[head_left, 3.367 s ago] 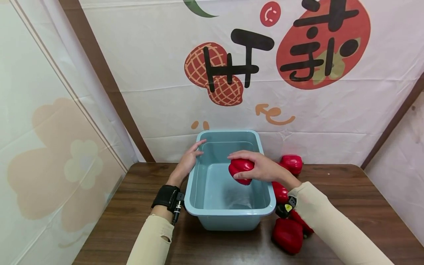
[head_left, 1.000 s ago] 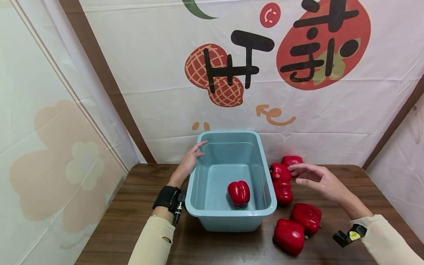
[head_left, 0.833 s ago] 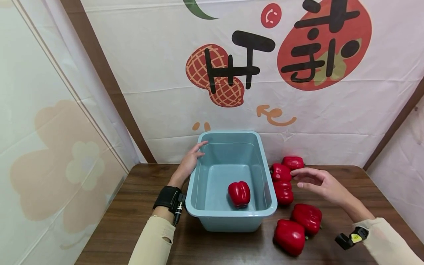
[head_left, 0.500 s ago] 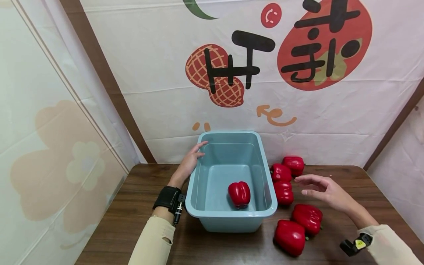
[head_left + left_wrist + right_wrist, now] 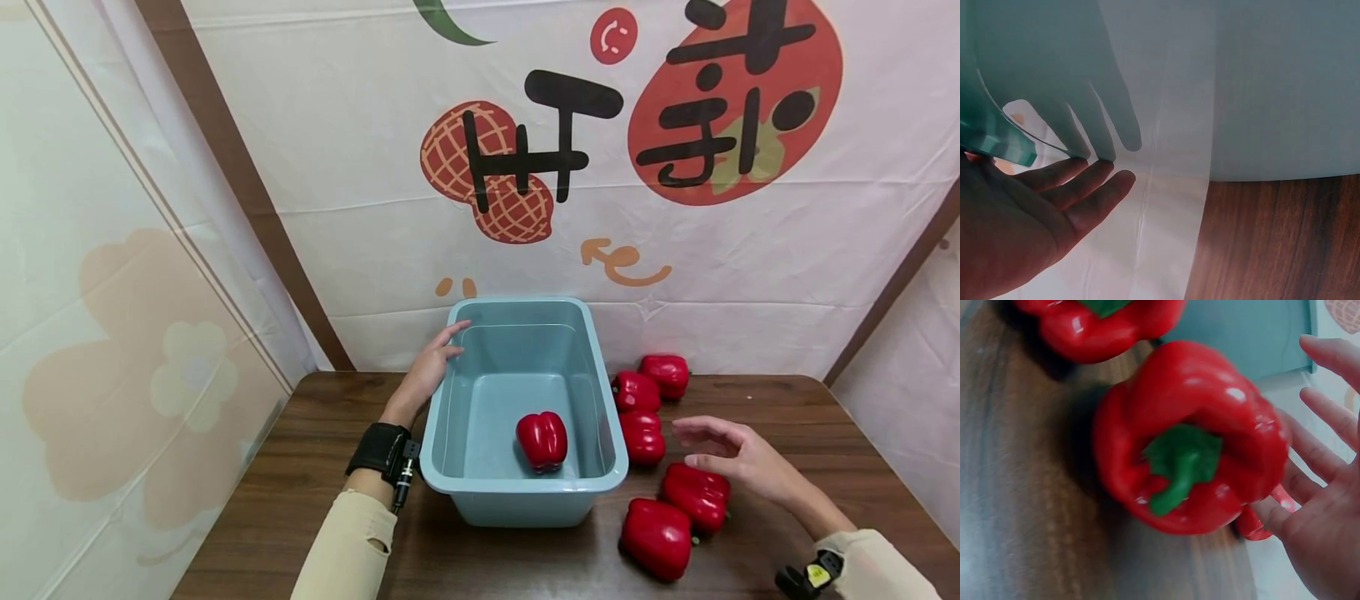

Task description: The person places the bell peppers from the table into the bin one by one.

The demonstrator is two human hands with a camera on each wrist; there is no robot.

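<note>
My left hand (image 5: 429,368) rests at the left rim of a light blue plastic tub (image 5: 609,477). In the left wrist view its straight fingers (image 5: 1100,190) touch the tub's outer wall. One red bell pepper (image 5: 542,440) lies on the tub's floor. My right hand (image 5: 738,454) hovers with loosely bent fingers and nothing in its grasp. Right below it is another bell pepper (image 5: 693,498); the right wrist view shows that pepper's green stem (image 5: 1182,465) close beside the palm. A further bell pepper (image 5: 655,540) sits in front of it.
Farther back, right of the tub, a cluster holds a bell pepper (image 5: 666,375), a second bell pepper (image 5: 636,392) and a third bell pepper (image 5: 642,437). The brown wooden table (image 5: 330,433) ends at a printed white cloth wall (image 5: 375,258).
My right hand has let go of a bell pepper in the tub and withdrawn rightward, then moved down toward the front peppers. My left hand has stayed at the rim.
</note>
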